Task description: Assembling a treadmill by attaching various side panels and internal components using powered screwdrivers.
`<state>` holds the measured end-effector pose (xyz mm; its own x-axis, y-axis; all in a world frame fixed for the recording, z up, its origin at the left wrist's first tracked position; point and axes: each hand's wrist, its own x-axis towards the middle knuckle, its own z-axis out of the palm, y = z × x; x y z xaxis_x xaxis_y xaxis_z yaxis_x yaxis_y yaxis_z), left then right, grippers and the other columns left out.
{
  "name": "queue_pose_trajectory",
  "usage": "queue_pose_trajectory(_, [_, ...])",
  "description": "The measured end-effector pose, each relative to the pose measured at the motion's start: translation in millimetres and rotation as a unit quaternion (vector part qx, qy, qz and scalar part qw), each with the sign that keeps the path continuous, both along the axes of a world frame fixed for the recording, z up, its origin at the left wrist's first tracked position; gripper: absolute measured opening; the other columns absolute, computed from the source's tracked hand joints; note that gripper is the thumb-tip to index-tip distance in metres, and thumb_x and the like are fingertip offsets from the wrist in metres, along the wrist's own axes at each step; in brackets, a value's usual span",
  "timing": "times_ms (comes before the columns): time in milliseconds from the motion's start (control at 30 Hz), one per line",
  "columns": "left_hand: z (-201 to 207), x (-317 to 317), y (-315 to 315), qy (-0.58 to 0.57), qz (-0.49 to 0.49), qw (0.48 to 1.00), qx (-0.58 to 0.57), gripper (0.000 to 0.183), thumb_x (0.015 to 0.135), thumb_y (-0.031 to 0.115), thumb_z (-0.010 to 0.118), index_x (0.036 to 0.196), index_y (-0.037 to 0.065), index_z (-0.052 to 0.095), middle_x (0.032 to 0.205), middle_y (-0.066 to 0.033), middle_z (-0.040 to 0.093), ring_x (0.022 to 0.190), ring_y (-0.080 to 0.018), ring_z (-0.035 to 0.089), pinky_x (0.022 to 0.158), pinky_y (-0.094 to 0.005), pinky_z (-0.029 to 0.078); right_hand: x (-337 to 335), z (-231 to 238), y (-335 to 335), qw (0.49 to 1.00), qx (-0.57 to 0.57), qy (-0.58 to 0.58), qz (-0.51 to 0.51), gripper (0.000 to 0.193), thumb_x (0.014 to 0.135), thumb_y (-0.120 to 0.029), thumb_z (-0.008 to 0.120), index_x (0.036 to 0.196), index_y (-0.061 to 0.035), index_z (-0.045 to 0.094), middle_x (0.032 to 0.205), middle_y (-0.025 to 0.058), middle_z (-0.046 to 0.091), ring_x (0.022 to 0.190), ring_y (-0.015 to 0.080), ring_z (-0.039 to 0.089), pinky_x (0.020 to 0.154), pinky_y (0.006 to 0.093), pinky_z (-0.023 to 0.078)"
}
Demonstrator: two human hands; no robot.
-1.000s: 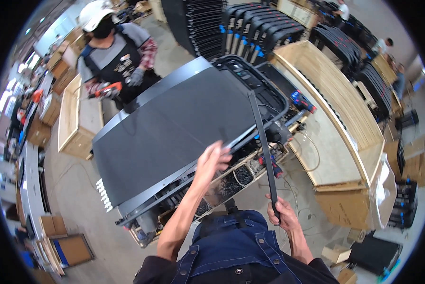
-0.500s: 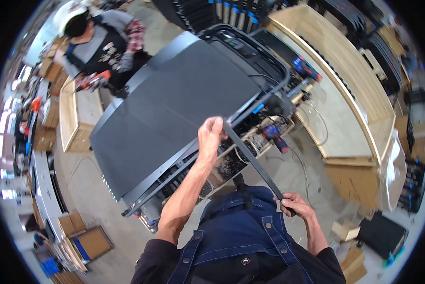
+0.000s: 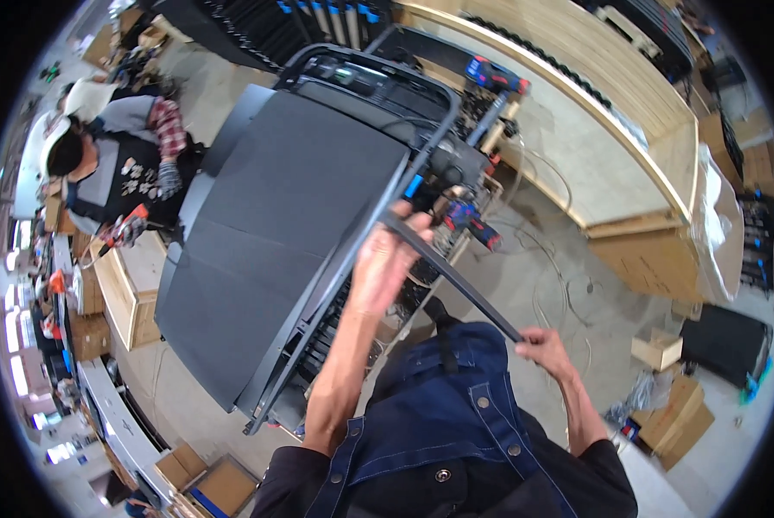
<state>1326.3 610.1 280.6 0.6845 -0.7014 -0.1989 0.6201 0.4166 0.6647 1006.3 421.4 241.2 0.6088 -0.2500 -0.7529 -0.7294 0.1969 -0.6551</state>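
A long, flat black bar (image 3: 466,287) slants between my two hands in front of me. Its near end is pinched in the closed fingers of my right hand (image 3: 544,351), by my right hip. My left hand (image 3: 382,266), slightly blurred, has its fingers loosely round the far end. That end is over the near side rail of a big machine that looks like a treadmill, with a wide black belt (image 3: 266,216). Along the rail, the left hand is close to the frame; I cannot tell whether it touches it.
Blue-and-red power drills (image 3: 496,76) lie by the machine's right end, another drill (image 3: 471,226) nearer me. A large wooden crate (image 3: 637,186) stands to the right. Across the machine, a co-worker (image 3: 128,168) holds a red tool (image 3: 124,229) beside a wooden box (image 3: 137,281). Cables trail on the floor.
My view has turned, so the machine appears shifted left and more upright. My left hand's fingers have loosened and spread somewhat at the bar's far end. The right hand keeps the near end.
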Motion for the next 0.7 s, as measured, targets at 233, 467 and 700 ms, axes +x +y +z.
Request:
queue_pose_trajectory(233, [18.4,47.9,63.3,-0.100,0.133,0.982,0.084,0.038,0.105,0.026,0.052,0.134,0.001,0.050,0.120,-0.0185,0.066,0.104,-0.0323,0.070,0.084,-0.0425,0.063,77.2,56.5,-20.6,0.964,0.150,-0.219,-0.002,0.058,0.094,-0.034,0.070,0.137,0.0034,0.055,0.110,0.0127,0.071,0.097,0.0180,0.070,0.083,0.0298,0.054])
queue_pose_trajectory(467, [27.6,39.0,163.1,-0.094,0.259,0.960,0.046,0.039,0.104,0.026,0.054,0.137,0.004,0.050,0.124,-0.0128,0.066,0.112,-0.0309,0.066,0.090,-0.0404,0.061,109.3,49.3,11.3,0.951,0.089,-0.297,0.004,0.041,0.099,-0.016,0.065,0.132,0.0056,0.057,0.106,0.0167,0.071,0.092,0.0222,0.073,0.083,0.0330,0.060])
queue_pose_trajectory(700, [56.9,-36.5,177.5,-0.135,0.309,0.925,0.177,0.040,0.104,0.022,0.056,0.138,0.003,0.046,0.120,-0.0220,0.065,0.106,-0.0317,0.068,0.092,-0.0406,0.058,171.5,38.5,86.6,0.930,0.218,-0.286,0.074,0.042,0.103,-0.032,0.059,0.120,0.0061,0.060,0.086,0.0145,0.072,0.074,0.0225,0.073,0.068,0.0331,0.061])
